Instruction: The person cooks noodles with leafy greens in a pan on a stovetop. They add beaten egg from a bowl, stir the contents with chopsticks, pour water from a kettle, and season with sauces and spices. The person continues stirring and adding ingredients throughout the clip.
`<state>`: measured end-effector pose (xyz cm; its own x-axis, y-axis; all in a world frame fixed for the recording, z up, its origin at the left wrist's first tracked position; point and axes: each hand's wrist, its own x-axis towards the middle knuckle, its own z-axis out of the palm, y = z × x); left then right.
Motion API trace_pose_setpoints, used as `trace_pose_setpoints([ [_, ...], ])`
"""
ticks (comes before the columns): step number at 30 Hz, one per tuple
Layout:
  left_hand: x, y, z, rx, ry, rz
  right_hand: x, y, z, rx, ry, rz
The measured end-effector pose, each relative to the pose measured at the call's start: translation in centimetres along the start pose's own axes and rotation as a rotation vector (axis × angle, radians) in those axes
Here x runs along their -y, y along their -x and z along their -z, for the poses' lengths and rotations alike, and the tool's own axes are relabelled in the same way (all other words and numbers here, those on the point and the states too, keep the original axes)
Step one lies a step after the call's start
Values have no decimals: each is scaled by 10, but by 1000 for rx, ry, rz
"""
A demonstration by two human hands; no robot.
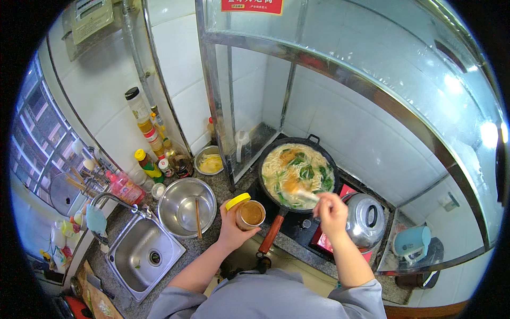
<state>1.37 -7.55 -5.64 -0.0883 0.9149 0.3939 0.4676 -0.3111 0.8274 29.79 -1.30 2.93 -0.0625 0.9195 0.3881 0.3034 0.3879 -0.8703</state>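
Note:
My left hand grips a jar of brown powder, uncapped and tilted so its contents face up. A yellow lid is held by the same hand at the jar's left side. Over the near right edge of the wok, my right hand holds a white spoon, blurred, with its tip above the food. The black wok on the stove holds noodles in pale broth with green leaves. Orange-brown powder lies in patches on the noodles. The wok's wooden handle points toward me.
A domed metal lid sits right of the wok. To the left stand a steel bowl with chopsticks across it, a sink, and several seasoning bottles. A metal-framed glass enclosure surrounds the stove.

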Motion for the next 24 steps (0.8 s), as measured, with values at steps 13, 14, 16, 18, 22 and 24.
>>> trace_pose_setpoints([
  [13,-37,-17,-4,-11,-250,-38,32,41,-85,331,-293,-376],
  [14,-37,-18,-5,-8,-254,-32,23,41,-87,319,-439,-497],
  [16,-38,-19,-5,-15,-226,-12,13,36,-84,250,-552,-587],
  [18,-37,-19,-7,-23,-196,-9,3,32,-78,210,-637,-626],
  [22,-30,-21,-14,-31,-190,-30,-6,27,-66,186,-736,-633],
  [24,-29,-24,-19,-30,-200,-40,-7,24,-60,160,-744,-644],
])
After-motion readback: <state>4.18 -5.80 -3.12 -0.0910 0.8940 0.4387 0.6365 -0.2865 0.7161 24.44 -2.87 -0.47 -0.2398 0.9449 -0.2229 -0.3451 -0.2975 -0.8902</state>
